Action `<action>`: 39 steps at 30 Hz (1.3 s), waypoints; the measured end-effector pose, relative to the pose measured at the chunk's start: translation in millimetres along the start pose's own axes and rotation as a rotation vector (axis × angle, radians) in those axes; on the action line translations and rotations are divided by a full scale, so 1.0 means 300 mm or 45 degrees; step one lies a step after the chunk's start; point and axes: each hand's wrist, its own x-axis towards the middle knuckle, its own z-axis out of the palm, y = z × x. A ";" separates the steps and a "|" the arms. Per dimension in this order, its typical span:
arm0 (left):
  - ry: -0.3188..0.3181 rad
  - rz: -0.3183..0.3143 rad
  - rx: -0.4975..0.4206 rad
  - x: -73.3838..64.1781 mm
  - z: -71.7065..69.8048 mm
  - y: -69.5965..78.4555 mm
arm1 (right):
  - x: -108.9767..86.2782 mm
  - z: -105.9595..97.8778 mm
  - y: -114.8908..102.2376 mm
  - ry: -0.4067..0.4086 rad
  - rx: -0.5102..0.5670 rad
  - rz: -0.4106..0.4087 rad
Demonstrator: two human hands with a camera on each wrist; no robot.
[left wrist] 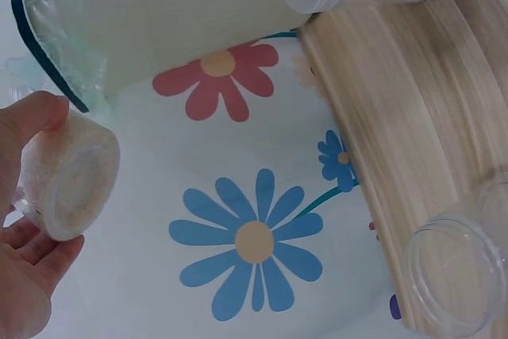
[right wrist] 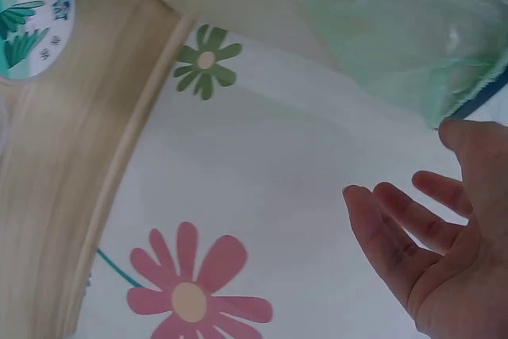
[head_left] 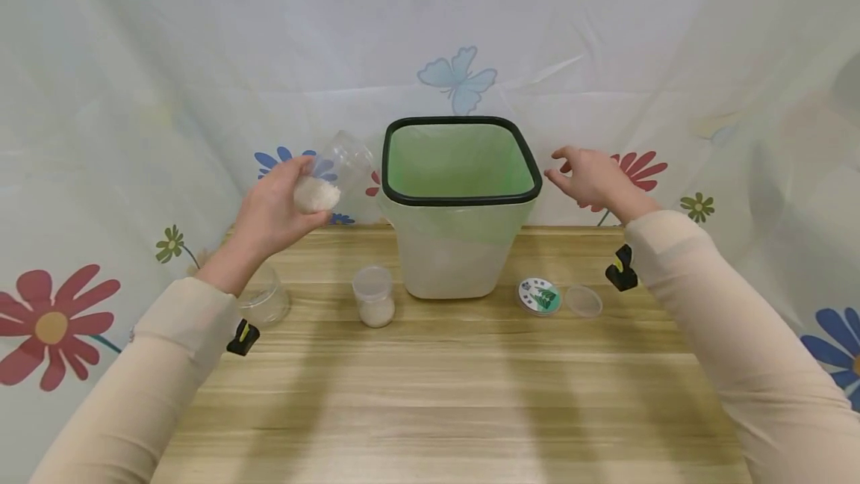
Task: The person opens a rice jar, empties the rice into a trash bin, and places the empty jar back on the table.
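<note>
My left hand (head_left: pixel 265 208) grips a see-through plastic jar (left wrist: pixel 79 176) by its base, left of the trash can. The jar is tilted, its mouth end towards the can; white grains, perhaps rice, lie in its base. The white trash can (head_left: pixel 450 264) stands upright, with a black rim ring (head_left: pixel 463 201) and a light green bag (head_left: pixel 446 159) inside it. Just beyond the right side of that rim hovers my right hand (head_left: pixel 591 179), fingers loosely bent and holding nothing. In the right wrist view, the hand (right wrist: pixel 448 263) looks near the bag's edge; contact is unclear.
Left of the can stands a small see-through jar (head_left: pixel 374 301) with white grains at its bottom. Another see-through jar (head_left: pixel 265 305) is partly behind my left forearm. Right of the can lie a printed lid (head_left: pixel 540 296) and a see-through lid (head_left: pixel 584 302). A flowered curtain hangs behind.
</note>
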 end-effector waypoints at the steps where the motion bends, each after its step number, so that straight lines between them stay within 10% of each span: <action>1: -0.002 0.000 0.006 0.005 -0.004 0.003 | 0.002 -0.009 -0.005 -0.005 0.006 0.009; 39: -0.141 -0.021 0.121 0.153 -0.083 0.128 | 0.044 -0.095 -0.188 -0.242 0.296 0.209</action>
